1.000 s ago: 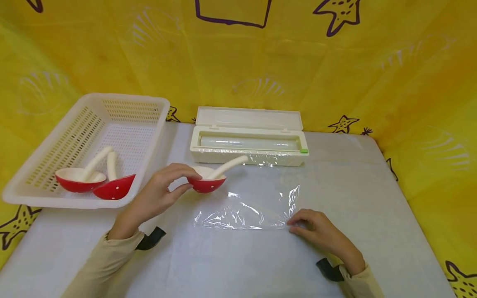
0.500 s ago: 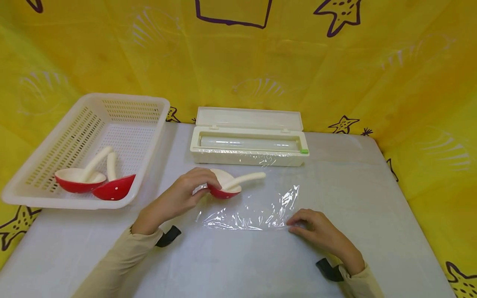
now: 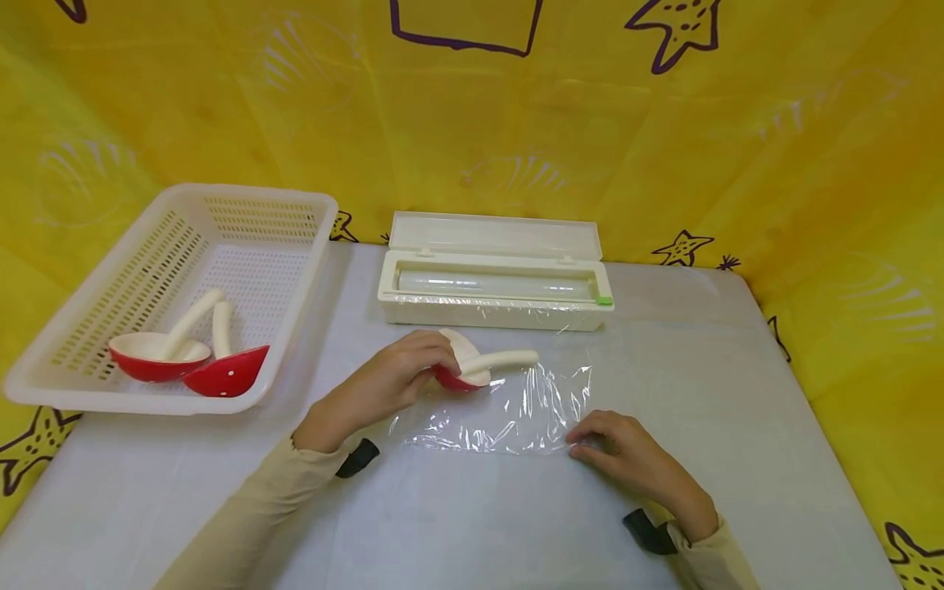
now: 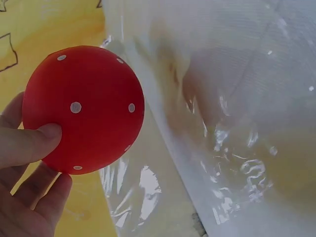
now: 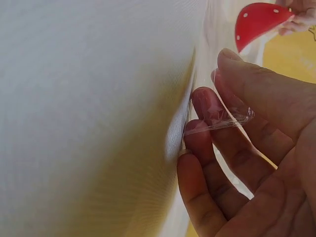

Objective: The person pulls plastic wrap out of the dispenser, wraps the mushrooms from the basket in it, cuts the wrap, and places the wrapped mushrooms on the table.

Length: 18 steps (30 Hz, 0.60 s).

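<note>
My left hand [image 3: 391, 377] grips the rim of a ladle [image 3: 479, 370] with a red bowl, cream inside and a pale curved handle. The handle points right, over a sheet of cling film [image 3: 494, 418]. In the left wrist view the thumb presses the bowl's red, white-dotted underside [image 4: 94, 94], with fingers behind the rim. My right hand [image 3: 627, 459] holds the film's near right corner between thumb and curled fingers; the film's edge crosses its fingers in the right wrist view. From the film dispenser box [image 3: 494, 315], its lid raised, the sheet runs toward me.
A white plastic basket [image 3: 295, 328] stands at left, with two more red ladles, one upright [image 3: 151, 369] and one tilted [image 3: 229, 373], inside. The film roll [image 3: 494, 283] lies in the box. A yellow patterned cloth [image 3: 472, 123] hangs behind the white-covered table [image 3: 501, 524].
The left hand has carried the ladle rightward from the film's left side to over the film, and its bowl has tilted. The right hand stays at the corner.
</note>
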{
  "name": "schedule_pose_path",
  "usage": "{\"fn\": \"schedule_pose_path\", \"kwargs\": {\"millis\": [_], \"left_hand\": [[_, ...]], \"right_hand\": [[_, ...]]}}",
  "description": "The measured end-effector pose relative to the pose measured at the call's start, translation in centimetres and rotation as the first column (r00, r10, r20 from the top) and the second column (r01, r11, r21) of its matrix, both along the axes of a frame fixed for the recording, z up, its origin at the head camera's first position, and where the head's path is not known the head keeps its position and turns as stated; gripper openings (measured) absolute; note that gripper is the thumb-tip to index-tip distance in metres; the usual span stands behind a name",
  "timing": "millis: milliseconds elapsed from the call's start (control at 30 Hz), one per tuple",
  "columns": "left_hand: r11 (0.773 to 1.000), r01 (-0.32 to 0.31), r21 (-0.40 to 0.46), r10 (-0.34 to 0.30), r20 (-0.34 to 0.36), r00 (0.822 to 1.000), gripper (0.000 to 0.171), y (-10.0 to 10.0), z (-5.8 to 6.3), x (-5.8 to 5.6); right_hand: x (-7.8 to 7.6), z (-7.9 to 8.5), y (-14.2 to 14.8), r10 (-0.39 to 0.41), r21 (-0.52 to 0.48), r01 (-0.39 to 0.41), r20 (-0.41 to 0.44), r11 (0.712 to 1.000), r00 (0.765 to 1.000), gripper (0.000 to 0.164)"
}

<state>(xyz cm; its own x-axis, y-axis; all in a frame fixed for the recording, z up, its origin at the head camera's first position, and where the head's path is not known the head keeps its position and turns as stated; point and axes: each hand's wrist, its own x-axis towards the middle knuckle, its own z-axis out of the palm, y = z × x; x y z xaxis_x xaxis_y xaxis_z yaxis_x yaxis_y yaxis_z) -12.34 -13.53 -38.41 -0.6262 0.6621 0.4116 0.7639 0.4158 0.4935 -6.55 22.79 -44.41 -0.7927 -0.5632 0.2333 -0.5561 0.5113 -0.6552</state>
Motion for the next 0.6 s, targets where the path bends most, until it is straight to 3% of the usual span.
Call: {"fn": "schedule_pose_path", "kwargs": {"millis": [333,600], "left_hand": [[0.995,-0.068,-0.067,0.068,-0.002,0.998,0.026,0.0,-1.6,-0.5],[0.983,-0.178,-0.054,0.183,0.122,0.975,0.032,-0.3,-2.2,-0.5]], "right_hand": [[0.0,-0.1,0.0,-0.023,0.02,0.023,-0.006,1.0,1.0,0.019],[-0.1,-0.1,-0.1,-0.032,0.036,0.033,-0.007,0.999,0.999,0.019]]}}
